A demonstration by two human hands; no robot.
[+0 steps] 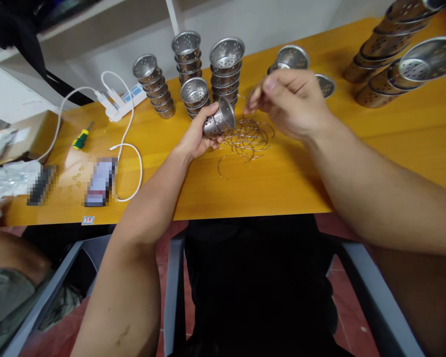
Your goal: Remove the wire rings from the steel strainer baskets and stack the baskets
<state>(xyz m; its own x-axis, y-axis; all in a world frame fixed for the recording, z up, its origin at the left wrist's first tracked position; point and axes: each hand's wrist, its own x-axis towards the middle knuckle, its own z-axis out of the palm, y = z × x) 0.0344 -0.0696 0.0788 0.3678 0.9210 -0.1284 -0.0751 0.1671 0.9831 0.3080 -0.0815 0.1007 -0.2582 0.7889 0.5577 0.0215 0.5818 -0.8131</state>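
Note:
My left hand (199,134) is wrapped round a perforated metal cup (216,122), tilted with its mouth to the right. Right of it and a little higher, my right hand (288,99) is closed in a pinch; what its fingertips hold is too small and blurred to name. Between and below the hands lies a tangle of thin curved metal wires (250,139) on the orange table (245,191), with one wire apart at its lower left. Stacks of similar perforated cups (226,69) stand just behind my left hand. Another cup (293,57) is partly hidden behind my right hand.
More cup stacks stand at back left (156,89) and far right (390,74). A power strip (126,104) with white cables, a green screwdriver (82,140), a phone (100,182) and a cardboard box (39,136) are on the left. Another person's arm shows at the left edge.

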